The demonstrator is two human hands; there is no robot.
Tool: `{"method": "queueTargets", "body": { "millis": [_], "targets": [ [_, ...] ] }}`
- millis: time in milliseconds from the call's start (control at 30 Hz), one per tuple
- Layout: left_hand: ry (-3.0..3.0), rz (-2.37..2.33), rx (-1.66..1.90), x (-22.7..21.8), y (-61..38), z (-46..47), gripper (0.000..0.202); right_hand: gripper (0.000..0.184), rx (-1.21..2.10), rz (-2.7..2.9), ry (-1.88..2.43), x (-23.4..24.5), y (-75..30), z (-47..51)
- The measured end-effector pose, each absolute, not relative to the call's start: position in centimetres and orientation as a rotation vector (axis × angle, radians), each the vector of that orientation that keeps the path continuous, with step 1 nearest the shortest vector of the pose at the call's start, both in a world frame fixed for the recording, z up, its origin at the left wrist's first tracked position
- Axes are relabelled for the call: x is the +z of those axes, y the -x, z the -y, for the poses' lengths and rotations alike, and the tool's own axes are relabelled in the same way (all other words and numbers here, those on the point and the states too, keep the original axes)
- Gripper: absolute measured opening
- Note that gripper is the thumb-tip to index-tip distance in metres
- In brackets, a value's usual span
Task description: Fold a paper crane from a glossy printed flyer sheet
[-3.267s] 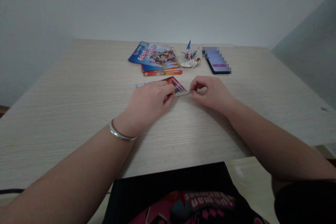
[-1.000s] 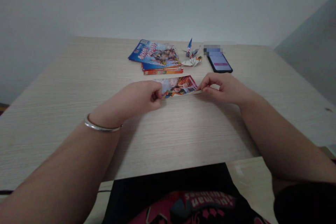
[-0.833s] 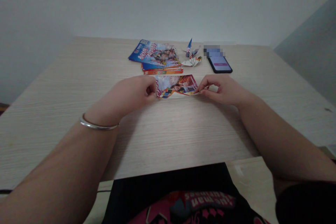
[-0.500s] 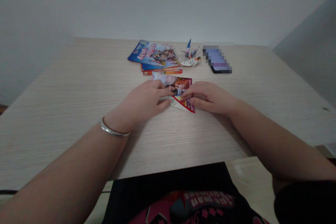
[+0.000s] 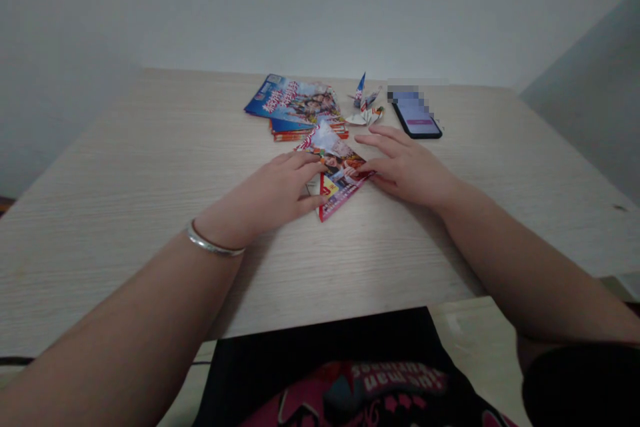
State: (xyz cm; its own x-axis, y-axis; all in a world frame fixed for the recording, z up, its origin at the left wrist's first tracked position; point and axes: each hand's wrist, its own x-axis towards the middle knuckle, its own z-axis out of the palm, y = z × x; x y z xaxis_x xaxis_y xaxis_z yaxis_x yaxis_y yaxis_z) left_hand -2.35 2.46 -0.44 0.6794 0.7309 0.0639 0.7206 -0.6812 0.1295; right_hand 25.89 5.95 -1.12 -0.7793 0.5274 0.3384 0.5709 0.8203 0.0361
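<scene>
Paper could slip askew if our left hand and right hand, both loosely spread on it, press unevenly.

Up at the back of the table, the leaflets sit in a skewed pile, blue cover on top, orange edges peeping out on the near side! Just to their right, the crane, blue tip pointing up, pale printed paper spread below; one piece or two, hard to call. Further right, the phone lies face up, screen lit, pink bar near its lower end. Behind them, a pale wall. And a black cable, lower left!
</scene>
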Motion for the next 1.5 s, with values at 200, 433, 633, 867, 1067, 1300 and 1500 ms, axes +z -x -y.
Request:
{"method": "queueTargets", "body": {
  "millis": [200,433,633,867,1067,1300,1500],
  "targets": [
    [-2.801,-1.383,0.1,-1.7,2.8,-2.3,0.07,0.018,-0.191,2.714,0.774,-0.7,-26.1,-5.8],
    [-2.846,-1.335,0.119,-1.5,3.0,-2.5,0.068,0.018,-0.241,2.734,0.68,-0.3,-25.9,-5.2],
    [-2.869,-1.174,0.064,-0.8,2.8,-3.0,0.046,0.021,-0.208,2.822,0.615,0.1,-25.7,-4.6],
    [-2.852,-1.263,-0.082,-1.1,3.0,-2.9,0.055,0.023,-0.281,2.797,0.59,0.5,-25.5,-4.1],
    [-2.898,-1.394,-0.041,-1.2,3.0,-2.8,0.048,0.025,-0.325,2.805,0.608,0.4,-25.5,-4.0],
    [-2.935,-1.372,0.055,-1.4,2.9,-2.8,0.048,0.025,0.011,2.804,1.017,0.5,-25.3,-3.8],
    [-2.875,-1.274,0.174,-1.4,2.8,-3.2,0.046,0.02,0.436,2.678,1.197,0.6,-25.3,-4.2]
  ]
}}
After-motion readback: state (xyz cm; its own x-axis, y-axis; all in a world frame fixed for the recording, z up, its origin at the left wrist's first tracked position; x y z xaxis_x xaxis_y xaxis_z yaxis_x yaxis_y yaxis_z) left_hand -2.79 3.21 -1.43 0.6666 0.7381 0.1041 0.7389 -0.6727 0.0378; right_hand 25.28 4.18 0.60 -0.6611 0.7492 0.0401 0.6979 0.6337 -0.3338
